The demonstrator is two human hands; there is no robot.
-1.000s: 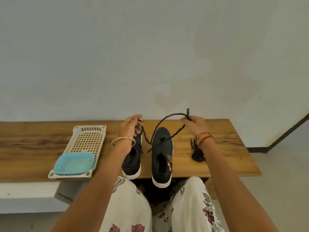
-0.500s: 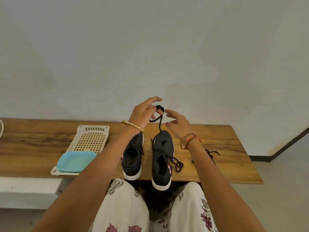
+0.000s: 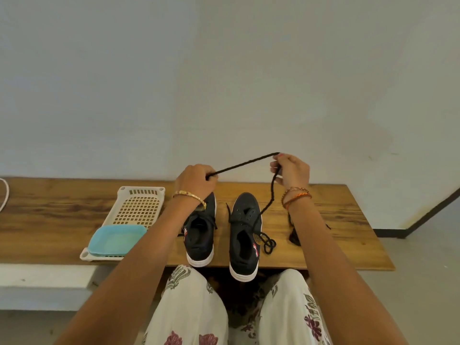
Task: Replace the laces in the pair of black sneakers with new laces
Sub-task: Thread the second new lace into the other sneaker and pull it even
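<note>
Here, both hands pinch a black lace (image 3: 245, 163) taut above the right sneaker (image 3: 245, 235): left hand (image 3: 194, 181), right hand (image 3: 292, 171). Left of it stands the other sneaker (image 3: 200, 235), then a white basket (image 3: 139, 202) holding a blue tray (image 3: 117, 239); a bundled lace (image 3: 293, 236) lies to its right, partly behind the right forearm.

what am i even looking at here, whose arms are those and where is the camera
There is no machine here: the arms belong to a person, and the camera sits on their head, looking forward and down, so you see as they do. On the wooden table stand two black sneakers, the left sneaker and the right sneaker, toes towards the wall. The left hand and right hand each pinch a black lace stretched between them; it hangs down from the right hand to the right sneaker. More black lace lies behind the right forearm. To the left is a white slotted tray holding a blue dish.
</note>
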